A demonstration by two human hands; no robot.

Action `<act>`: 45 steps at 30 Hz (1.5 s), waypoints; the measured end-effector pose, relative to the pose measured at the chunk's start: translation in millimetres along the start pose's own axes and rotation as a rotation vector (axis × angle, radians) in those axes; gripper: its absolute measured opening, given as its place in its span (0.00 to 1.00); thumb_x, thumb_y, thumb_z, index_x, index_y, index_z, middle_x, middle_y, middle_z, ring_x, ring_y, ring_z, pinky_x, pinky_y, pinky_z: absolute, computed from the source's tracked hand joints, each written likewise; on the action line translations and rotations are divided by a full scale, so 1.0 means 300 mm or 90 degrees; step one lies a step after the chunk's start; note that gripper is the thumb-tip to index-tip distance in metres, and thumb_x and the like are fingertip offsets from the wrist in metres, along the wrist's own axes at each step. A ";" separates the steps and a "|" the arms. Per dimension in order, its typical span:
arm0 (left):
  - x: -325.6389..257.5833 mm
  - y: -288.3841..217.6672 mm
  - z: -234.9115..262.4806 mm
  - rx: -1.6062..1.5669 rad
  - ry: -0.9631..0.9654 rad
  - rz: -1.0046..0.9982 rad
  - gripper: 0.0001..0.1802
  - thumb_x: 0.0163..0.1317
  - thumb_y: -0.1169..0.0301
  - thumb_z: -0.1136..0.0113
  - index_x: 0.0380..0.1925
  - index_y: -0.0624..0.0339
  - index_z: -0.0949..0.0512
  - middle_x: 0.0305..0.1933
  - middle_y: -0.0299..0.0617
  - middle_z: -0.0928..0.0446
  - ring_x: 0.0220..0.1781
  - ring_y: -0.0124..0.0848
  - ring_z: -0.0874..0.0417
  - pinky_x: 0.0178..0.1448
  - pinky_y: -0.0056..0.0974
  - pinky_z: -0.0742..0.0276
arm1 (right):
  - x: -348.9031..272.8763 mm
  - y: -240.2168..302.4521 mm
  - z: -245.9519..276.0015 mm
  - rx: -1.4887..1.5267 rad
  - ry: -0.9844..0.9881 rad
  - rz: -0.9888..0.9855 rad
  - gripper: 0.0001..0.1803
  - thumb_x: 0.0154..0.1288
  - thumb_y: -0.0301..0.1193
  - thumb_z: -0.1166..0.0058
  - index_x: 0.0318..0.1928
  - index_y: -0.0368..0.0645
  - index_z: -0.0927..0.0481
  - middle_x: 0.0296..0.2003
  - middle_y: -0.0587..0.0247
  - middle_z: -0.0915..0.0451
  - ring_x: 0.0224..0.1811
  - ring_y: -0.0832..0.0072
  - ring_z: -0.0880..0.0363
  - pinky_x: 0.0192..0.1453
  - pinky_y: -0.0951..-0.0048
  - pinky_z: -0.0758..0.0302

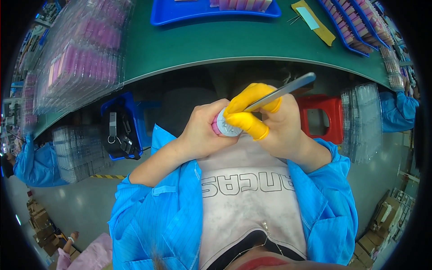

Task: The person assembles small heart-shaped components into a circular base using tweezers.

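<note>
My left hand (201,128) is closed around a small round pink piece with a pale silvery top (230,130), held up in front of my chest. Yellow covers wrap the thumb and forefinger of my right hand (281,123), which grips a pair of metal tweezers (288,87). The tweezers' blunt end points up to the right. Right fingertips meet at the pale top, and they hide the tweezers' points there. Most of the pink piece is covered by my left fingers.
Ahead is a green table (202,47) with a blue tray (216,19) of pink pieces. Stacked clear trays (83,65) stand left, blue racks (348,24) right. A yellow strip (321,31) lies between. Beyond the table edge are a red stool (335,119) and a blue bin (130,101).
</note>
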State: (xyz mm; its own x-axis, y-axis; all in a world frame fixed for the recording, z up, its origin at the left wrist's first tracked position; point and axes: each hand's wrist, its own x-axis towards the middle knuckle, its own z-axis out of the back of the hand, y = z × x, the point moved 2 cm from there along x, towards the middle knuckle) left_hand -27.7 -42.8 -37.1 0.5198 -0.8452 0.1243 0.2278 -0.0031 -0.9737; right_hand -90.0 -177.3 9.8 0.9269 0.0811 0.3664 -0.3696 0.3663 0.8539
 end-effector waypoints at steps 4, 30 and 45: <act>0.001 -0.014 0.002 -0.036 0.021 0.036 0.19 0.39 0.75 0.36 0.35 0.61 0.28 0.32 0.40 0.24 0.33 0.29 0.22 0.39 0.30 0.28 | 0.008 0.013 -0.001 -0.098 0.046 0.021 0.13 0.52 0.27 0.42 0.39 0.36 0.27 0.32 0.58 0.24 0.35 0.72 0.23 0.42 0.77 0.26; -0.047 0.051 -0.024 -0.191 0.226 0.122 0.22 0.39 0.71 0.35 0.37 0.61 0.28 0.33 0.39 0.28 0.37 0.28 0.26 0.45 0.30 0.32 | -0.068 -0.057 -0.042 0.328 -0.101 -0.131 0.12 0.55 0.27 0.45 0.38 0.34 0.27 0.31 0.60 0.26 0.33 0.76 0.25 0.38 0.79 0.26; -0.048 0.052 -0.037 -0.158 0.242 0.114 0.22 0.40 0.70 0.36 0.38 0.59 0.29 0.34 0.39 0.26 0.37 0.29 0.25 0.45 0.31 0.32 | -0.098 -0.063 -0.041 0.334 -0.106 -0.144 0.10 0.55 0.27 0.46 0.37 0.36 0.27 0.31 0.61 0.27 0.32 0.77 0.26 0.36 0.80 0.27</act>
State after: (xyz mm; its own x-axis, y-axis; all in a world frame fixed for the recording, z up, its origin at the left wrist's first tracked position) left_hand -40.8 -36.6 -56.2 0.1849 -0.9792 -0.0831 -0.0648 0.0723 -0.9953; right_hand -109.4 -175.2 -21.7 0.9792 -0.1080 0.1716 -0.1869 -0.1530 0.9704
